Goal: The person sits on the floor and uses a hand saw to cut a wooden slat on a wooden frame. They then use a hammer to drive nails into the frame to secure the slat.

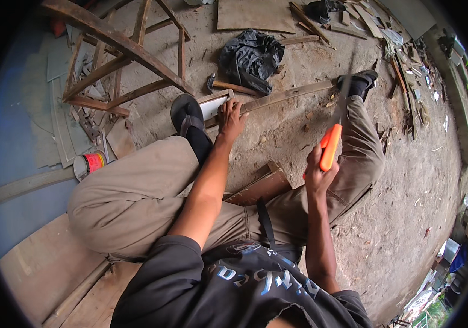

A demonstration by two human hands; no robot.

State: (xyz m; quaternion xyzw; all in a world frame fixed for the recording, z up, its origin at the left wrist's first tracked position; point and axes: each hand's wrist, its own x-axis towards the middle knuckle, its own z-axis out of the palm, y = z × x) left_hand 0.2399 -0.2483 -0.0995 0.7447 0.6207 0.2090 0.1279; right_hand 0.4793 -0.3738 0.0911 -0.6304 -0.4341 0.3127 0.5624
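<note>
My right hand [321, 174] is closed around the orange handle [330, 147] of a handsaw. Its blade [346, 90], blurred by motion, points away from me, in front of my right foot. My left hand [231, 118] curls its fingers over the near end of a long, thin wooden strip [288, 96] lying on the ground between my feet. Against that hand, beside my left foot, is a white flat piece [212, 108] with a wooden edge; part of it is hidden. The saw blade appears raised, apart from where my left hand holds the strip.
A hammer [236, 88] lies beyond the strip, partly under a black plastic bag [253, 54]. To the left stand a wooden frame [119, 49] and a can with a red label [89, 164]. A brown board [264, 186] sits between my legs. Wood scraps [403, 71] litter the far right.
</note>
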